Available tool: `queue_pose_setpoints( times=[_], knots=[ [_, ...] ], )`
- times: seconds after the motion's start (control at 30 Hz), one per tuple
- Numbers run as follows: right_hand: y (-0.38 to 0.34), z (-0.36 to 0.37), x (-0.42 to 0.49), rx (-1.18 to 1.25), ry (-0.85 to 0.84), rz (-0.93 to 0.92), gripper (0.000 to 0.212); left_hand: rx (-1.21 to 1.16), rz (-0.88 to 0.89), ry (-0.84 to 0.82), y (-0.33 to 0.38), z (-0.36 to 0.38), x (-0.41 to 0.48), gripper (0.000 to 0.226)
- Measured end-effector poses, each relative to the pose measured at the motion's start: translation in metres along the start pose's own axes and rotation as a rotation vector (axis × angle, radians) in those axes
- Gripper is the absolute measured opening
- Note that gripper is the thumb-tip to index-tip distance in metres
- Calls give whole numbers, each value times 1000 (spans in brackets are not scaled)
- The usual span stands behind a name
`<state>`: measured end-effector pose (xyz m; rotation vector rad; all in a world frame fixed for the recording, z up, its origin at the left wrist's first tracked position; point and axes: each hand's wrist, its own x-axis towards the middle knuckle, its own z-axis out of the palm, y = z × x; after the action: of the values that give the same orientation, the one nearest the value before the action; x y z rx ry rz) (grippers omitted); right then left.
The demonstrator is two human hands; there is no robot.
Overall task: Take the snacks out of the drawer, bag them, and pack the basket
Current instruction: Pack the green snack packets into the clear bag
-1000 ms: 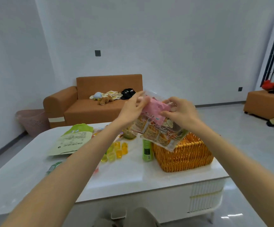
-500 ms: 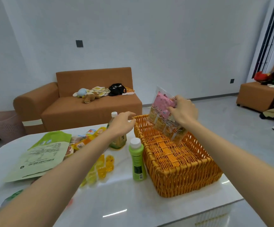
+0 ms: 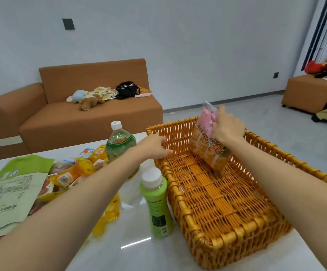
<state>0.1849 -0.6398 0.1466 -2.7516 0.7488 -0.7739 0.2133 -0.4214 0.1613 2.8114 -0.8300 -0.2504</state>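
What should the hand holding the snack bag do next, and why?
Probably lay it down flat and let go: the right hand grips the snack bag on end inside the basket, low near the woven floor, with the left hand at the rim.

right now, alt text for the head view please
A right hand holds a clear bag of snacks inside a wicker basket on a white table, while the left hand rests at the basket's rim. A green bottle and loose snacks lie to the left.
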Motion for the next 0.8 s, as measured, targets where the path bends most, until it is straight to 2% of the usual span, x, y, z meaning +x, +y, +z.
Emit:
queue_pose_setpoints(
  times=[0.17,0.3,0.47,0.53,0.6,0.67,0.8],
  knots=[
    [8,1,5,-70,24,-24,38,10,-23,105,-4,3,5,76],
    [9,-1,7,-172,51,-45,35,32,-43,98,0,4,4,77],
    [30,17,5,-191,53,-122,65,13,-53,83,3,4,1,73],
    [34,17,5,-298,58,-210,66,-13,-49,92,3,5,0,70],
    [27,15,0,-416,-7,-332,66,-26,-44,103,3,5,-2,68],
    [17,21,-11,-574,-133,-456,78,-31,-37,108,3,5,-3,66],
    [23,43,-22,-886,-404,-405,105,-41,-32,101,4,4,-2,65]
  ],
)
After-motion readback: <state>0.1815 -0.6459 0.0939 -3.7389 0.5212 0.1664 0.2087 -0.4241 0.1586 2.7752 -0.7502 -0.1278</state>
